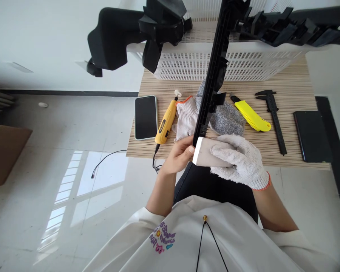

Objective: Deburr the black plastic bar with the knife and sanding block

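My bare left hand (179, 155) is closed around the near end of a long black plastic strip (212, 83), which rises away from me with clips and ribs along its right side. My right hand (239, 160), in a white knitted glove with an orange cuff, grips a beige block (211, 151) with a white end face. That white end is right beside the strip's lower end and my left fingers; whether it touches the strip I cannot tell. Behind the strip lie a white glove (186, 117) and a grey knitted glove (228, 118).
On the wood-striped table (294, 83) lie a phone (146, 118), yellow corded rotary tool (166, 122), yellow utility knife (252, 115), black caliper (274, 119) and dark phone (312, 136). A white basket (184, 64) at the back holds black plastic parts (116, 34). A cardboard box (10, 151) stands left.
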Available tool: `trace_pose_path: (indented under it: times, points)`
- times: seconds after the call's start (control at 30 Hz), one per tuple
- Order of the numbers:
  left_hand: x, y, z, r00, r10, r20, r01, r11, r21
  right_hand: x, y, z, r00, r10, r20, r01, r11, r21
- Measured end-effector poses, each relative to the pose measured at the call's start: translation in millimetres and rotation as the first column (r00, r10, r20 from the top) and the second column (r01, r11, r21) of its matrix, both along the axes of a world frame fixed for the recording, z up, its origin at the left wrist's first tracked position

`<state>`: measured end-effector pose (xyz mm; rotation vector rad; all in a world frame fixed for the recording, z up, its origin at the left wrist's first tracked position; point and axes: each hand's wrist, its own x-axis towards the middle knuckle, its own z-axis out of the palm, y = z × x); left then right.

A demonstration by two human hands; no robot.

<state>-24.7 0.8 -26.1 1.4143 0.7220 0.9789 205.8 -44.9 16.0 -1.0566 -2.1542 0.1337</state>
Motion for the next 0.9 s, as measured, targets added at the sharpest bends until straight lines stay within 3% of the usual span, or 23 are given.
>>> trace_pose_path:
  times: [0.3, 0.63, 0.9]
  points:
    - [-1.9, -1.8, -8.9, 0.998, -0.031, 0.049, 0.032, 0.999, -0.023, 17.4, -15.6, -13.3, 0.995, -0.087, 0.047, 0.085, 0.995, 0.043]
    - [2.5, 1.1, 6.4, 0.999, -0.040, 0.001, 0.040, 0.999, 0.031, 0.4, -3.5, 0.0, 0.997, -0.053, 0.061, 0.053, 0.999, 0.015]
    - [-0.1, -2.4, -2.4, 0.998, -0.014, 0.057, 0.017, 0.998, -0.055, 10.4, -7.0, -4.2, 0.997, -0.038, 0.066, 0.034, 0.998, 0.060]
